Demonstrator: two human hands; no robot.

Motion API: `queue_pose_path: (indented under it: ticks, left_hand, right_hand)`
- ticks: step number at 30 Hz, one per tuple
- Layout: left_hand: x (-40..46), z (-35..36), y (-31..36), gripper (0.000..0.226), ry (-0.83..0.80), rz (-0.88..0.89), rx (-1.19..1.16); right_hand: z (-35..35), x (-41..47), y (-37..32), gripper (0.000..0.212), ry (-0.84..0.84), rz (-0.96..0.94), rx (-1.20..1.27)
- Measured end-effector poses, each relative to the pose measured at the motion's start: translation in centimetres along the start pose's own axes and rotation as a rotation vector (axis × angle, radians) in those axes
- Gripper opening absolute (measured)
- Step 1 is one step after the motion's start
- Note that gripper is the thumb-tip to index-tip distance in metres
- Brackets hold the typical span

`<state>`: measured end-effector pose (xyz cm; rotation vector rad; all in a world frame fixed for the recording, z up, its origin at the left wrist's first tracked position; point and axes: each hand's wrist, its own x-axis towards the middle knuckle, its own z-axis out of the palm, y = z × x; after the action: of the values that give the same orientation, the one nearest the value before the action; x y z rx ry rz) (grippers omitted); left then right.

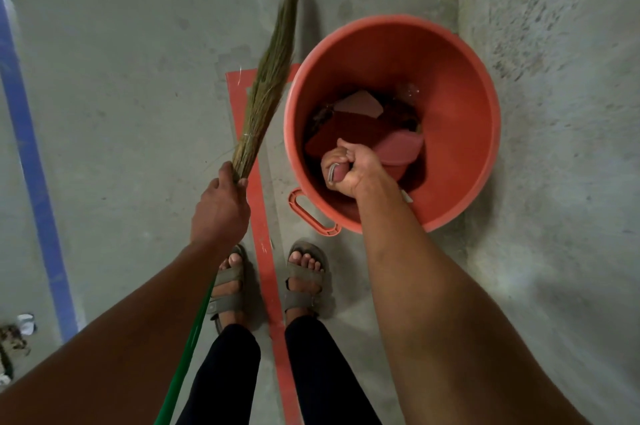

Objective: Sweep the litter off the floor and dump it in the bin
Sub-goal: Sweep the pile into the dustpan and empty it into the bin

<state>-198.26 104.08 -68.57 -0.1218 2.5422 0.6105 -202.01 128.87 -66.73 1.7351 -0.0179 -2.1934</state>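
far to the left of the bin point(478, 106), by the blue floor stripe point(31, 161), there's some litter point(15, 334) on the floor point(121, 78): a dark crumbly clump and a small pale scrap, too blurred at the frame edge to name. judging from that, the sweeping isn't finished.

closer in, just left of the bin, your left hand point(218, 206) has its grip wrapped around the broom point(270, 78) right where the grass bundle is bound, with the green handle running back under your forearm. the bristles fan up and away, lifted off the floor. this broom looks light and whippy: soft, springy grass that bends under pressure, so holding at the bound neck gives you close control, but for a full sweep you'd likely want a grip further down the stiff green handle.

a red floor stripe point(263, 251) runs between your sandalled feet, passing just left of the bin.

now the bin itself, an orange plastic tub with a loop handle point(308, 213) on the near rim. your right hand point(349, 165) is inside its mouth, grip clenched around a small piece with thin grey edges showing between the fingers. i can't tell what it is, but it looks flat and light, probably something that will drop cleanly once you let go. below your hand, scraps of card or paper point(360, 102) already lie at the bottom.
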Motion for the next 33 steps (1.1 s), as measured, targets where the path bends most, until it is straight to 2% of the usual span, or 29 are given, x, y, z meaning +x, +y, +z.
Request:
queue_pose_path:
  ticks: [4, 11, 14, 17, 19, 25, 30, 33]
  left_hand:
    - [-0.5, -0.2, 0.0, 0.038, -0.013, -0.008, 0.025]
    - [-2.2, -1.4, 0.0, 0.040, 0.003, -0.043, 0.009]
    - [-2.8, -1.3, -0.1, 0.041, 0.022, -0.049, -0.003]
    - [-3.5, -0.8, -0.5, 0.041, 0.039, -0.053, -0.004]
    - [-4.0, -0.5, -0.7, 0.041, 0.037, -0.058, 0.001]
    - [-7.0, -0.5, -1.1, 0.045, 0.031, -0.096, -0.008]
    - [-8.4, 0.0, -2.4, 0.054, -0.073, -0.129, 0.040]
    - [-8.2, 1.2, -4.2, 0.052, -0.134, -0.229, 0.030]
  right_hand:
    - [0.6, -0.9, 1.2, 0.053, -0.114, -0.028, 0.012]
    - [-3.8, -6.3, 1.4, 0.054, -0.238, 0.167, 0.087]
    - [-4.3, -4.6, 0.0, 0.051, -0.171, 0.158, 0.062]
    - [-3.6, -2.4, -0.5, 0.049, -0.042, 0.075, -0.094]
    - [-3.0, -1.7, -0.1, 0.053, -0.040, 0.040, -0.098]
    - [-3.1, -5.7, 2.2, 0.053, -0.180, 0.045, -0.020]
    - [-4.3, -11.8, 6.1, 0.042, -0.338, 0.027, -0.112]
    - [-4.9, -13.8, 8.5, 0.038, -0.482, 0.034, -0.161]
